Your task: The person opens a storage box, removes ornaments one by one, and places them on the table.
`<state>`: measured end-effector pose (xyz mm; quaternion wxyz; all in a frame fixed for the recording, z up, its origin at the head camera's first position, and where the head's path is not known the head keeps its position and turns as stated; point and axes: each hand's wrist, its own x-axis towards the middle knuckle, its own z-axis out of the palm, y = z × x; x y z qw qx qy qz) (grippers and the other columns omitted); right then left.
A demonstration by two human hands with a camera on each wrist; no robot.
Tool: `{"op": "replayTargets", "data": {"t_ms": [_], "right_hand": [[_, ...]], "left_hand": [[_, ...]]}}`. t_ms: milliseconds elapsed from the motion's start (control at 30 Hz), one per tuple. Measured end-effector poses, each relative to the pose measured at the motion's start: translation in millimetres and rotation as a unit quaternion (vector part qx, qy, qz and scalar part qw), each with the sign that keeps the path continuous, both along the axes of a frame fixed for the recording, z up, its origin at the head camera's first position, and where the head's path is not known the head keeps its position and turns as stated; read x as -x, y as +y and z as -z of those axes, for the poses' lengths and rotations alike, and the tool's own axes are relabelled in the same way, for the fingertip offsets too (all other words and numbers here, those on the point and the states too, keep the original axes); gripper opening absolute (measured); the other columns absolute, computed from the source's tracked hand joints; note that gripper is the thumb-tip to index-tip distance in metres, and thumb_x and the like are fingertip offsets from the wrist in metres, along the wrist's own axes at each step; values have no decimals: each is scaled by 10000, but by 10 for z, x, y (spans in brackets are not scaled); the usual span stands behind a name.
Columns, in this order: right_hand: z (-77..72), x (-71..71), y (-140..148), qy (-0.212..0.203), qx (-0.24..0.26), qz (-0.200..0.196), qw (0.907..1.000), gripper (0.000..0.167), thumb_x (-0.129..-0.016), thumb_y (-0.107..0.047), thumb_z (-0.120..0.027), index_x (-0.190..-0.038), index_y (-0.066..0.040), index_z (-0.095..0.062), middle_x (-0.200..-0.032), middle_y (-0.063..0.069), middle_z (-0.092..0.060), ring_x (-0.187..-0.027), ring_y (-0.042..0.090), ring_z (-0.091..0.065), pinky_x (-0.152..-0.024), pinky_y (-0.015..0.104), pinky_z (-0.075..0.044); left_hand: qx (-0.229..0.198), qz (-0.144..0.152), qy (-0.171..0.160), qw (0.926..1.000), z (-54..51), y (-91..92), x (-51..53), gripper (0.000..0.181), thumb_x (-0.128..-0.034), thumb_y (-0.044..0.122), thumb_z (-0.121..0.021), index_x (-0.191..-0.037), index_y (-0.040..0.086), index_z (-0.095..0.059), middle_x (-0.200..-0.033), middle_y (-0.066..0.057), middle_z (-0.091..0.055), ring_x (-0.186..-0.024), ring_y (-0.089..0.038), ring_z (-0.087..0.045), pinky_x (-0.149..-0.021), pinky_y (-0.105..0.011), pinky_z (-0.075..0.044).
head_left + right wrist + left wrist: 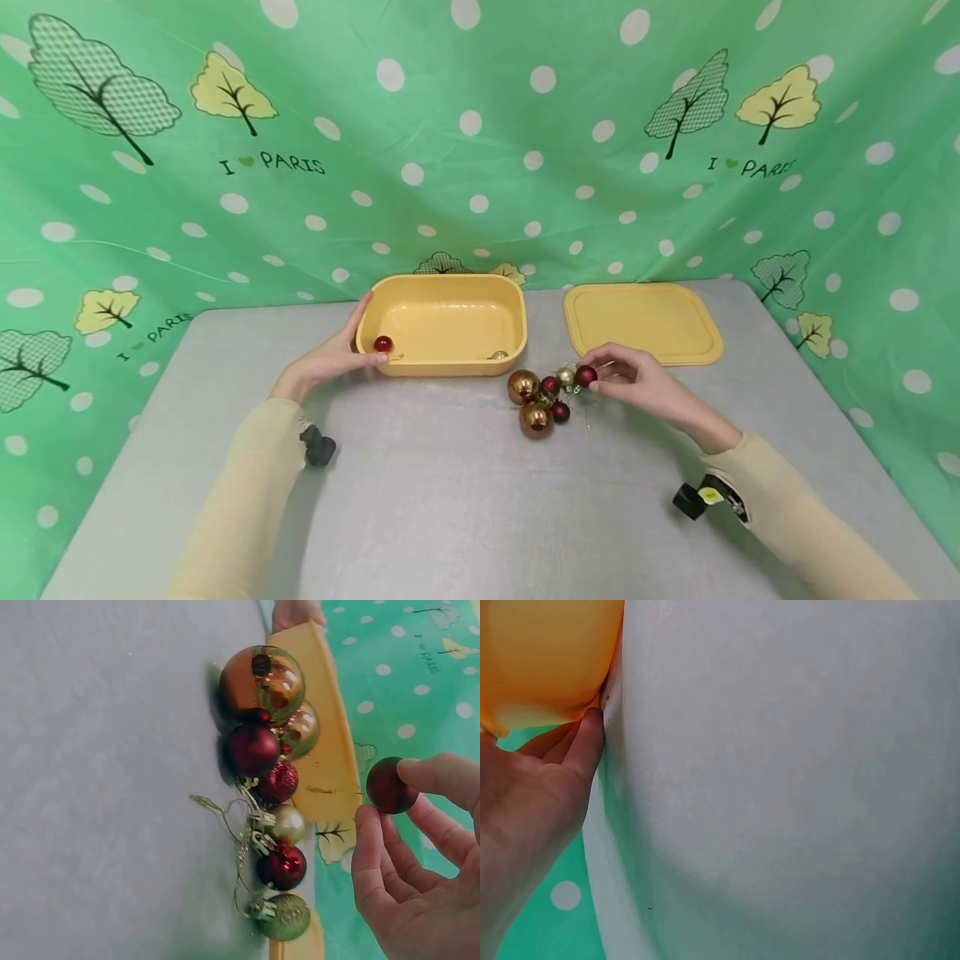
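My left hand [327,357] holds the left end of a yellow plastic container [444,369], thumb at its front corner and fingers along its outer side. Inside lie a shiny red ball ornament [383,343] and a small gold ball ornament [499,356]. Between thumb and fingertips, my right hand [637,381] pinches a dark red matte ball ornament [391,785], with its gold string trailing toward the container. Beside it on the table sit two large copper-gold balls [536,419], several smaller red balls [282,866] and gold balls [286,917], their strings partly tangled.
A flat yellow lid [643,321] lies on the grey table [450,500] right of the container, behind my right hand. Green polka-dot cloth [480,150] hangs behind the table and along both sides.
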<state>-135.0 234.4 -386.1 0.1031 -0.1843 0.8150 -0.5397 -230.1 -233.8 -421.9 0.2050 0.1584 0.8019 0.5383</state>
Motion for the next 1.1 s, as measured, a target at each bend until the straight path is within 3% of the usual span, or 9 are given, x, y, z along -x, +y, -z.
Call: {"op": "replayTargets", "data": {"t_ms": [167, 533, 800, 1100], "right_hand": [[-12, -84, 66, -12, -117, -55, 9999, 308, -868, -13, -682, -1163, 35, -609, -1129, 171, -624, -977, 296, -613, -824, 288, -520], [213, -201, 33, 185, -472, -357, 9981, 313, -833, 56, -677, -1137, 56, -605, -1039, 156, -642, -875, 206, -632, -739, 282, -542], [291, -215, -70, 400, -1067, -145, 9934, 272, -824, 17, -709, -1085, 15, -633, -992, 91, -649, -828, 183, -619, -723, 280, -541], [334, -202, -131, 728, -1314, -104, 9886, 216, -822, -15, -728, -1025, 4, -656, -911, 56, -651, -752, 134, -590, -656, 262, -521]], "left_hand": [[-49, 10, 20, 10000, 14, -6, 9, 1116, -854, 150, -729, -1536, 333, 135, -1588, -75, 189, -1436, -323, 119, -1121, -570, 13], [27, 13, 7, 10000, 23, -13, 22, 1124, -850, 162, -733, -1533, 340, 142, -1587, -75, 195, -1437, -327, 114, -1122, -571, 4], [80, 7, 9, 10000, 33, -16, 27, 1105, -859, 185, -730, -1528, 378, 127, -1592, -51, 181, -1441, -301, 105, -1128, -556, -3], [72, 29, 69, 9999, 21, -15, 14, 1118, -855, 168, -732, -1533, 342, 140, -1587, -83, 193, -1435, -338, 111, -1121, -571, 1]]}}
